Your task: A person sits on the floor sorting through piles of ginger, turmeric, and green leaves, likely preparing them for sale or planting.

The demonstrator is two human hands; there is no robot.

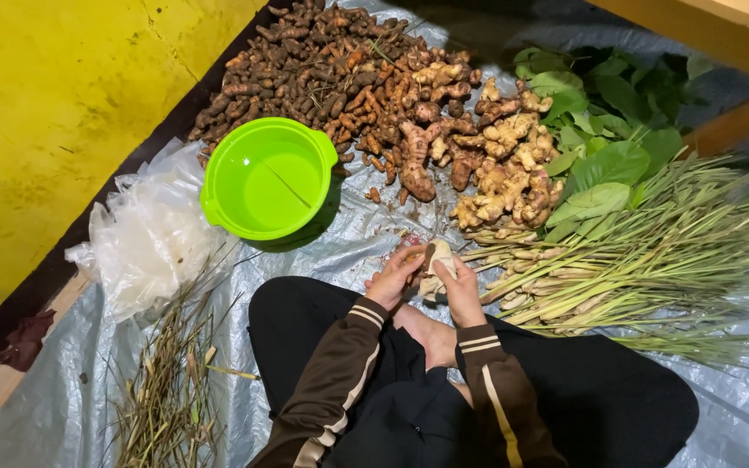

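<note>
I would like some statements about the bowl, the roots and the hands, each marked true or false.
1. The green bowl is full of roots. False: it looks empty.
2. The right hand holds a pale root piece. True.
3. The lemongrass stalks lie to the person's left. False: they lie to the right.
4. The left hand rests inside the bowl. False: it is at the root piece, beside the right hand.
5. Green leaves lie beyond the stalks. True.
</note>
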